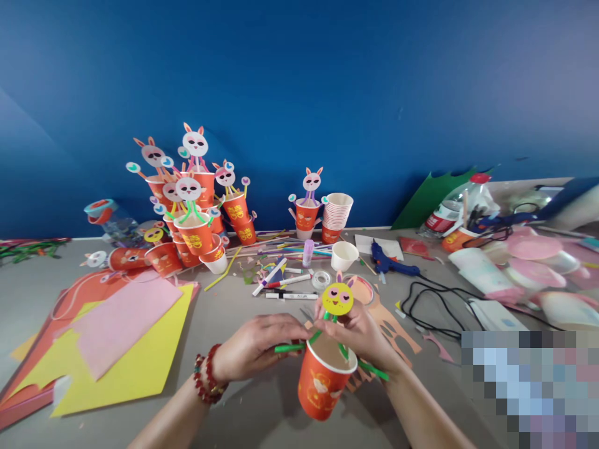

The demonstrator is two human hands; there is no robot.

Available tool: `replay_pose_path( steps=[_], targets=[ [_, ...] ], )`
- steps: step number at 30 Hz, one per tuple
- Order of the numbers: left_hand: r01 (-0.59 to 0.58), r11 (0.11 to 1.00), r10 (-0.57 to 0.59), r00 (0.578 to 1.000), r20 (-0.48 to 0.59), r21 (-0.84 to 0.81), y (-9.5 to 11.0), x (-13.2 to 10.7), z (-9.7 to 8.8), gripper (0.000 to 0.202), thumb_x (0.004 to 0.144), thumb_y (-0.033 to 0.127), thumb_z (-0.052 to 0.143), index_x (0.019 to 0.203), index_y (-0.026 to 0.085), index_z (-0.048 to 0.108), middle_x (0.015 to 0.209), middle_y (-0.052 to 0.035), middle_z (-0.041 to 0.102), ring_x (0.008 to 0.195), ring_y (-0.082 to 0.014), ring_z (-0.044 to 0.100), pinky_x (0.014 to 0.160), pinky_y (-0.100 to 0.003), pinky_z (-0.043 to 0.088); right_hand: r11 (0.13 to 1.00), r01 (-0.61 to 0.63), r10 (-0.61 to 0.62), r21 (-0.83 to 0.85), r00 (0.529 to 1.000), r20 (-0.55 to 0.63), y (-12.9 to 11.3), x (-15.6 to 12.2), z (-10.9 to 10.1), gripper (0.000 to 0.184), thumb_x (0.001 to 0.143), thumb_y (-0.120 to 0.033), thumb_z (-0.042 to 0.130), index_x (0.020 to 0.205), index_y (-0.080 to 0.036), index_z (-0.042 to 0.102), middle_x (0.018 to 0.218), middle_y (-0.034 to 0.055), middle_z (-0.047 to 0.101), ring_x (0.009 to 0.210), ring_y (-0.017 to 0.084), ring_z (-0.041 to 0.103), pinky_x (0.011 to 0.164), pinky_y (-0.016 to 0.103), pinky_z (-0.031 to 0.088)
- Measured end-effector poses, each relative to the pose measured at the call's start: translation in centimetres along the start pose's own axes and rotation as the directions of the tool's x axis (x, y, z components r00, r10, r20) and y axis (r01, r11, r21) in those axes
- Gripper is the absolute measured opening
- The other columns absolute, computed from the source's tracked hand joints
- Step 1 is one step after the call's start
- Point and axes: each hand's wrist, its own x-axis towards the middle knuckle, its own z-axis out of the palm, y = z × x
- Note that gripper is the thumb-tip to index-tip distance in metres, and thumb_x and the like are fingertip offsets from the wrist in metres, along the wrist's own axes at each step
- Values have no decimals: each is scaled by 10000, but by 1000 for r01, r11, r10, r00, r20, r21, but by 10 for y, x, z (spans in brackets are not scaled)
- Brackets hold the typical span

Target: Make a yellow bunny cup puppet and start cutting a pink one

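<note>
An orange paper cup (322,390) with a gold print and white rim is between my hands, tilted slightly toward me. From it rise green sticks (326,317) bearing a round yellow paper face (337,299) with pink ears. Other green pieces poke out over the rim on both sides. My left hand (264,346), with a red bead bracelet at the wrist, is closed at the cup's left rim, beside one green piece. My right hand (365,333) is closed behind and beside the face, thumb and fingers at the green sticks; part of its grip is hidden.
Finished cup figures (194,234) with rabbit faces cluster at the back left. Behind my hands lie markers (291,295), tape (321,279) and a white cup (344,255). A blue glue gun (395,262) trails a black cord to the right. Coloured paper (140,355) covers the left side.
</note>
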Motion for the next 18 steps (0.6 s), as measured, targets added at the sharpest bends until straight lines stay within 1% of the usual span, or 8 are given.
replay_pose_path(
  steps=[4,6,11,15,18],
  targets=[
    [32,999,-32,999,-33,-7,1,1,0,290,966,202,555,1242,193,642,1109,-161,708,1037,-234,674,892,-329,540,999,50,-50,-7,998,-36,-2,0,3,118,799,-269,780,786,-195,689,840,38,667,786,195,612,719,284,494],
    [32,999,-32,999,-38,-10,1,2,-1,273,964,204,558,1218,192,658,1109,-158,701,1043,-231,671,902,-326,538,998,67,-67,-7,997,-39,-4,0,5,122,784,-272,794,764,-197,699,828,40,680,773,196,620,710,282,498],
    [19,1000,-19,999,-49,4,0,4,-1,271,969,171,534,1206,189,665,1110,-144,680,1039,-212,658,901,-303,531,995,68,-65,74,997,-52,-9,-1,9,125,785,-275,798,765,-196,703,817,35,672,749,182,620,689,270,505],
    [42,999,-43,999,-34,-15,1,9,-3,208,966,239,558,1113,186,695,1118,-138,661,1063,-227,638,931,-327,521,991,47,-42,122,998,-43,-8,-3,11,138,817,-313,773,800,-198,698,815,36,663,755,186,623,689,280,519],
    [64,996,-64,998,7,-58,4,15,-7,191,963,268,568,1074,181,698,1103,-136,669,1061,-228,638,942,-338,513,990,41,-36,137,999,-38,-7,-4,12,146,812,-326,779,802,-199,705,826,39,674,762,191,637,690,282,527]
  ],
)
